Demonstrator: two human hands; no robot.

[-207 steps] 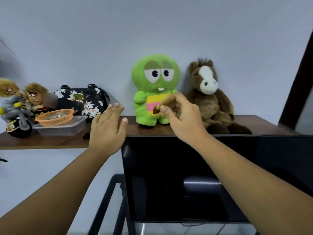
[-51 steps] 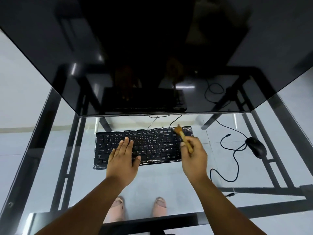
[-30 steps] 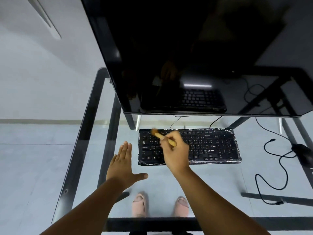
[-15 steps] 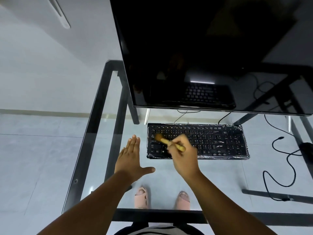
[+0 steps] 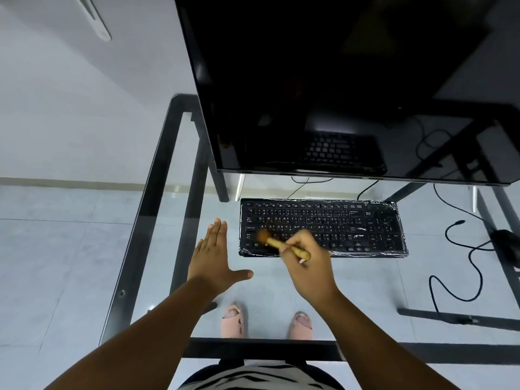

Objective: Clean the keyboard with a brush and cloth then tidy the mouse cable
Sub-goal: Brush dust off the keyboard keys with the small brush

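Brushing the keyboard's near-left corner

The right hand (image 5: 306,266) pinches a wooden brush (image 5: 281,244), its long axis slanting up-left, bristles over the left end of the black keyboard (image 5: 351,220), which lies lengthwise left to right on the glass desk (image 5: 157,175). The left hand (image 5: 213,257) lies flat beside it, fingers together, thumb spread

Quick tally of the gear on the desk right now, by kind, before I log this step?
Keyboard: 1
Brush: 1, held in the right hand
Mouse: 1, at the right edge
Monitor: 1
Cloth: 0 in view
Total: 4
The left hand holds nothing.
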